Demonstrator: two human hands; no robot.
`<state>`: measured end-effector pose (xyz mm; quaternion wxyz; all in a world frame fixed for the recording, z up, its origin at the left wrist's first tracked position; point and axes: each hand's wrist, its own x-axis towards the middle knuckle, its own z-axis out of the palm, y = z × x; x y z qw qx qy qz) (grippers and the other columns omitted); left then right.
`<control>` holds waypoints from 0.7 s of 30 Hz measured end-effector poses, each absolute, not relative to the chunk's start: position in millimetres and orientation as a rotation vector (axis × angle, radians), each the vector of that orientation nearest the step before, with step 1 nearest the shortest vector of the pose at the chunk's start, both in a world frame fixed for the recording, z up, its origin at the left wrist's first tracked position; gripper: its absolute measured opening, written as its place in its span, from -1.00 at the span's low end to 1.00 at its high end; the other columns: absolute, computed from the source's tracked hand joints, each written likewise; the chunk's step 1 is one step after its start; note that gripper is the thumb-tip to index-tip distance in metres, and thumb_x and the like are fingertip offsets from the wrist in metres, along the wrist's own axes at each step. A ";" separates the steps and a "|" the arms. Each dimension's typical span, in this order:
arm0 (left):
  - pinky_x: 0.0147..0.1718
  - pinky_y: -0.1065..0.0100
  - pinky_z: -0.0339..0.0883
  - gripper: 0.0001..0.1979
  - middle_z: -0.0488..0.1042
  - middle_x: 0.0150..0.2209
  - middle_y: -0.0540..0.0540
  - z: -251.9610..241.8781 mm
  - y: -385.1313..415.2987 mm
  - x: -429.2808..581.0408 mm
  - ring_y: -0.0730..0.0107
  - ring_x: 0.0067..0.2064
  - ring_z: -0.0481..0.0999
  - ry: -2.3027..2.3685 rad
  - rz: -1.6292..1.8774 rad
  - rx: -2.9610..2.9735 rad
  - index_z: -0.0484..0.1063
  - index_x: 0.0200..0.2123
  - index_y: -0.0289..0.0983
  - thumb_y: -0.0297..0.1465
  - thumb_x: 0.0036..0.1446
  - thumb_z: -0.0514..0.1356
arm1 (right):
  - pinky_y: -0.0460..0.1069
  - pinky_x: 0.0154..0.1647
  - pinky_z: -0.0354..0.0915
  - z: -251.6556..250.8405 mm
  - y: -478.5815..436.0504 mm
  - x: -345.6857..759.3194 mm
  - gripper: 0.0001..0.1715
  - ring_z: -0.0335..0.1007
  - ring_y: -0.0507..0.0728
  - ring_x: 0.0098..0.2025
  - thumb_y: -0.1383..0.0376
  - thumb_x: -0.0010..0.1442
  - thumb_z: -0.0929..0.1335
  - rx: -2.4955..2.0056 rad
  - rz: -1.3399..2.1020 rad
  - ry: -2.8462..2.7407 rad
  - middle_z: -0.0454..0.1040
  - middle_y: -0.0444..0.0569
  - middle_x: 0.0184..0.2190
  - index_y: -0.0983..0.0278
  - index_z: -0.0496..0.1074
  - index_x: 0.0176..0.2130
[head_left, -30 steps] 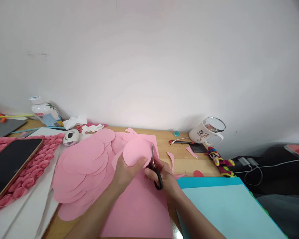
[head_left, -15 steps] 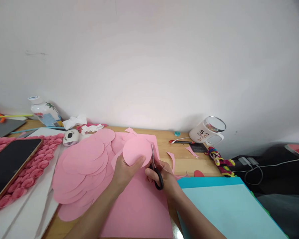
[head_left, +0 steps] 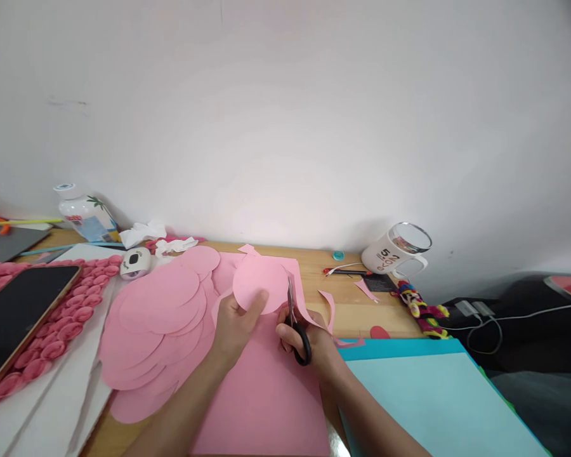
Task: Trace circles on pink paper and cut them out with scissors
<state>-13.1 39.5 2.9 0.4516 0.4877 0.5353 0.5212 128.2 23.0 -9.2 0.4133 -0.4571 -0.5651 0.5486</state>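
A round pink paper disc (head_left: pixel 261 280) is pinched in my left hand (head_left: pixel 235 324), thumb on its face and the other fingers behind. My right hand (head_left: pixel 309 333) grips black-handled scissors (head_left: pixel 302 343), whose blades point up along the disc's right edge. A narrow pink paper strip curls from the blades over the back of my right hand. Beneath both hands lie large pink sheets (head_left: pixel 266 393). To the left, a heap of overlapping pink paper circles (head_left: pixel 157 304) covers part of the sheets.
At left, a phone (head_left: pixel 23 311) lies on rows of pink paper rosettes (head_left: pixel 66 324). A white bottle (head_left: pixel 85 212) stands behind. At right are a white mug (head_left: pixel 394 251), a small doll (head_left: pixel 421 308), pink scraps (head_left: pixel 329 308) and a light blue sheet (head_left: pixel 428 400).
The disc has shifted slightly left and turned a little in my left hand. The strip at the scissors now hangs longer over my right hand.
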 end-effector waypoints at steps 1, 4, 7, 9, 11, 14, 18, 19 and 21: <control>-0.52 0.44 0.27 -0.66 0.40 -0.59 -0.01 2.6 39.2 -13.2 0.41 -0.49 0.40 1.317 1.291 1.206 0.38 -0.57 -0.34 -0.16 -0.01 0.18 | -0.10 -0.62 0.11 -7.7 21.9 127.5 -0.73 0.12 -0.02 -0.64 0.19 -0.01 0.36 -1.147 1.384 -1.426 0.20 -0.20 -0.72 0.25 0.27 -0.60; -0.47 0.43 0.31 -0.63 0.47 -0.51 -0.06 2.7 37.6 -12.6 0.36 -0.42 0.44 1.294 1.268 1.196 0.43 -0.47 -0.35 -0.12 0.04 0.13 | -0.10 -0.61 0.10 -5.6 18.6 125.3 -0.69 0.12 -0.02 -0.64 0.16 0.00 0.37 -1.139 1.408 -1.432 0.20 -0.19 -0.72 0.26 0.27 -0.62; -0.41 0.40 0.36 -0.61 0.52 -0.41 -0.11 4.9 35.7 -10.8 0.29 -0.34 0.49 1.349 1.257 1.192 0.46 -0.36 -0.35 -0.11 0.03 0.14 | -0.09 -0.60 0.10 -7.4 16.6 123.5 -0.68 0.14 -0.01 -0.63 0.12 -0.03 0.40 -1.145 1.451 -1.399 0.22 -0.20 -0.71 0.26 0.28 -0.58; -0.41 0.37 0.38 -0.64 0.53 -0.40 -0.13 6.9 35.2 -9.8 0.26 -0.33 0.50 1.402 1.248 1.203 0.47 -0.36 -0.35 -0.13 -0.01 0.18 | -0.09 -0.59 0.09 -9.4 16.8 122.9 -0.67 0.13 -0.02 -0.62 0.10 -0.05 0.41 -1.141 1.484 -1.353 0.23 -0.20 -0.68 0.26 0.28 -0.54; -0.39 0.33 0.41 -0.67 0.54 -0.39 -0.15 8.3 35.2 -9.2 0.22 -0.32 0.51 1.419 1.245 1.212 0.48 -0.37 -0.35 -0.18 -0.06 0.22 | -0.10 -0.59 0.05 -10.9 18.2 123.2 -0.65 0.08 -0.03 -0.60 0.09 -0.08 0.43 -1.115 1.504 -1.317 0.21 -0.22 -0.65 0.27 0.29 -0.48; -0.32 0.28 0.44 -0.68 0.55 -0.30 -0.17 8.6 35.6 -9.1 0.17 -0.24 0.52 1.368 1.264 1.231 0.49 -0.29 -0.35 -0.25 -0.08 0.24 | -0.11 -0.59 -0.02 -11.2 20.9 124.9 -0.59 0.00 -0.05 -0.58 0.06 -0.13 0.46 -1.048 1.511 -1.324 0.17 -0.23 -0.61 0.28 0.30 -0.41; -0.29 0.27 0.45 -0.68 0.56 -0.27 -0.16 7.7 35.3 -9.0 0.18 -0.22 0.53 1.348 1.269 1.243 0.49 -0.25 -0.33 -0.25 -0.07 0.24 | -0.11 -0.60 -0.06 -9.3 22.0 126.5 -0.54 -0.06 -0.05 -0.57 0.01 -0.13 0.45 -1.040 1.506 -1.352 0.12 -0.24 -0.62 0.28 0.27 -0.44; -0.29 0.28 0.45 -0.68 0.56 -0.27 -0.16 7.8 35.1 -8.9 0.19 -0.22 0.53 1.349 1.267 1.240 0.49 -0.25 -0.32 -0.25 -0.06 0.23 | -0.11 -0.60 -0.06 -9.0 21.9 126.7 -0.53 -0.06 -0.05 -0.57 0.00 -0.13 0.45 -1.046 1.496 -1.359 0.11 -0.24 -0.62 0.28 0.27 -0.44; -0.28 0.28 0.45 -0.68 0.56 -0.26 -0.15 8.5 34.6 -8.6 0.20 -0.21 0.53 1.345 1.259 1.229 0.48 -0.23 -0.31 -0.25 -0.06 0.23 | -0.11 -0.59 -0.05 -9.1 21.7 126.9 -0.54 -0.04 -0.05 -0.56 0.00 -0.12 0.45 -1.046 1.474 -1.376 0.12 -0.23 -0.60 0.28 0.28 -0.42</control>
